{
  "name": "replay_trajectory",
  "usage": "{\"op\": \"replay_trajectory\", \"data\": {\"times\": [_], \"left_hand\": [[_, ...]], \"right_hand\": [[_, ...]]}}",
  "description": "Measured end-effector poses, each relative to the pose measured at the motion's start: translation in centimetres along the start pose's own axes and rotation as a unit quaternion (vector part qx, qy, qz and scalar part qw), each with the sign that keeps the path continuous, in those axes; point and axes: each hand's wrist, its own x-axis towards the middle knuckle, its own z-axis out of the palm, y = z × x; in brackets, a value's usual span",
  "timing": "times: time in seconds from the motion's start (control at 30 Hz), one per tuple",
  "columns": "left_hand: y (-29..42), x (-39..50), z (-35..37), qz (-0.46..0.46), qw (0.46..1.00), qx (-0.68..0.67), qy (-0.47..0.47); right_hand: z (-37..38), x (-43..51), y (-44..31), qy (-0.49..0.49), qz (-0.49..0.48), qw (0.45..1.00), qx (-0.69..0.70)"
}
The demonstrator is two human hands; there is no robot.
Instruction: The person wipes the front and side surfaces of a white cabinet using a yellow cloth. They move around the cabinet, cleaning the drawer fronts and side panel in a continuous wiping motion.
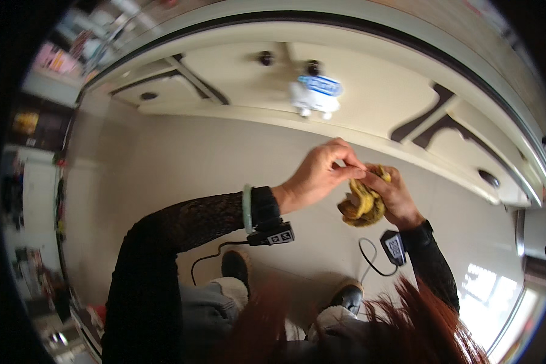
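A crumpled, limp yellow-and-brown cloth-like thing [365, 207] hangs in loose folds from my right hand [393, 193], whose fingers are closed around its upper part. Blur leaves its material uncertain. My left hand [318, 173] reaches in from the left, thumb and forefinger brought together against the right fingertips at the top of the folds. Whether a bit of the cloth-like thing is pinched there is hidden. Both hands are in the air over the tiled floor [200, 154], in front of the cabinets.
Cream cabinet doors [368, 86] with dark knobs run under a counter edge [300, 19] ahead. A white bag with a blue label [318, 95] hangs at one knob. Cabled devices [273, 234] dangle from both wrists. My shoes [348, 295] stand below. Assorted items crowd the left side.
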Motion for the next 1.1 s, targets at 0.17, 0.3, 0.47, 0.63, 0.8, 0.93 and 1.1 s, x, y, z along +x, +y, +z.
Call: {"op": "replay_trajectory", "data": {"times": [0.17,0.3,0.47,0.63,0.8,0.93,1.1], "left_hand": [[-0.8,-4.3,-7.0,-0.085,0.995,-0.035,0.048],[-3.0,-9.4,-13.0,-0.200,0.934,-0.230,0.185],[-7.7,-15.5,-19.9,-0.230,0.830,-0.360,0.359],[-12.0,-17.3,-20.4,-0.299,0.766,-0.393,0.412],[-13.1,-19.8,-15.9,-0.367,0.684,-0.462,0.429],[-12.5,-21.9,-13.7,-0.357,0.643,-0.508,0.448],[-10.3,-25.0,-13.6,-0.382,0.555,-0.526,0.519]], "right_hand": [[5.3,2.9,0.0,-0.064,0.062,0.996,0.009],[6.7,6.4,1.4,-0.048,0.104,0.993,-0.003],[5.3,8.7,5.5,-0.011,0.194,0.977,0.087],[2.7,9.4,9.8,0.024,0.259,0.944,0.203],[0.7,8.3,11.5,0.019,0.326,0.937,0.123],[-0.1,6.7,11.5,0.111,0.326,0.899,0.271],[-1.6,3.3,10.9,0.075,0.349,0.911,0.209]]}}
